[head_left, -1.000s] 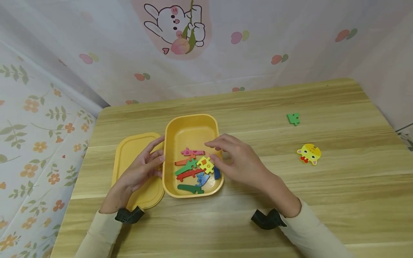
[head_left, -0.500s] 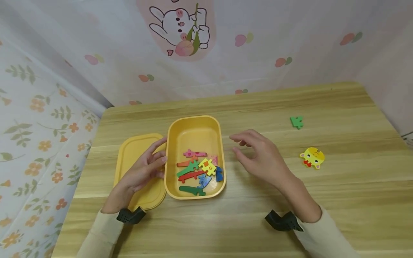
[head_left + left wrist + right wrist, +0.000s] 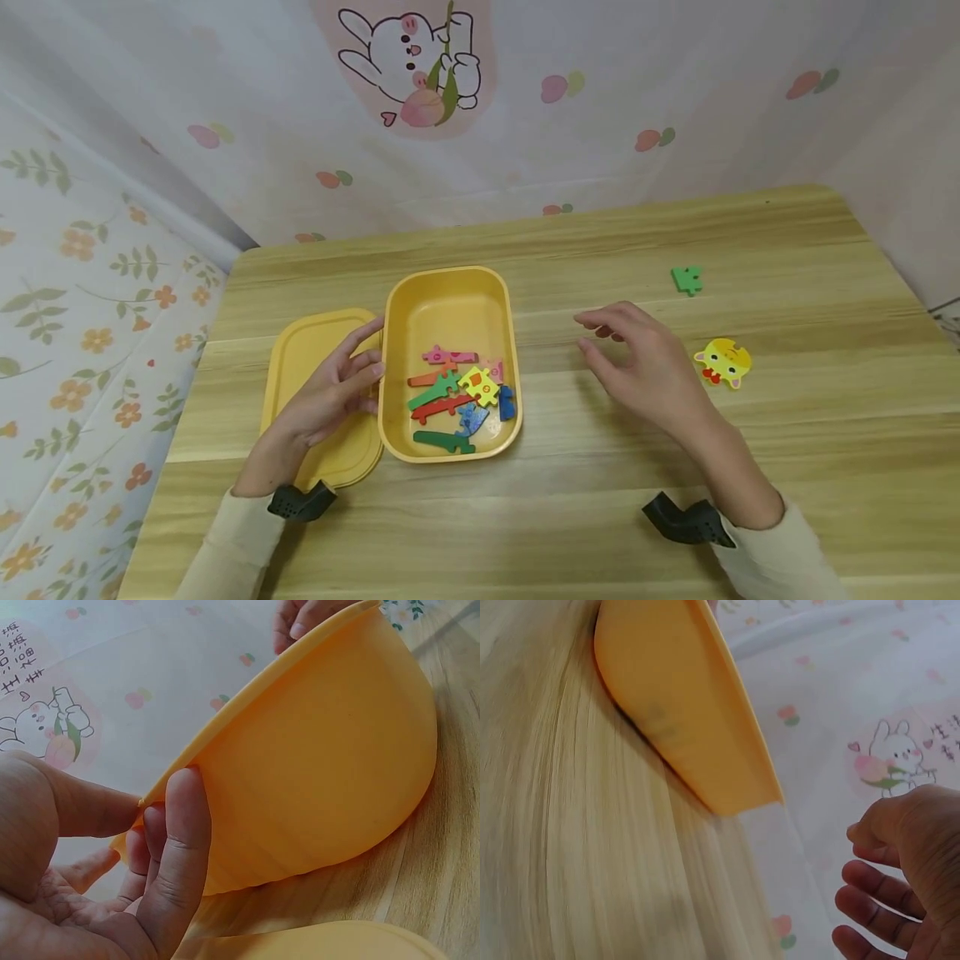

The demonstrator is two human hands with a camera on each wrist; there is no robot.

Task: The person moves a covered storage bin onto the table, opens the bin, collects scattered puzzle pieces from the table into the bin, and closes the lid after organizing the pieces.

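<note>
Yellow box [image 3: 457, 321], left rim [image 3: 244, 703] in left hand's grip [image 3: 337, 385]; right hand's grip [image 3: 648, 367] slack and unfilled, well apart over tabletop [image 3: 555, 517]

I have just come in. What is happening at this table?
A person's left hand grips a yellow box with colourful puzzle pieces inside; a yellow lid lies to the left. The right hand, apparently holding nothing, hovers right of the box. A green piece and a yellow animal-face piece lie farther right on the table.

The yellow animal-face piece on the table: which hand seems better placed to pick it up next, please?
Probably the right hand: empty and nearer the piece; the left hand grips the box.
</note>
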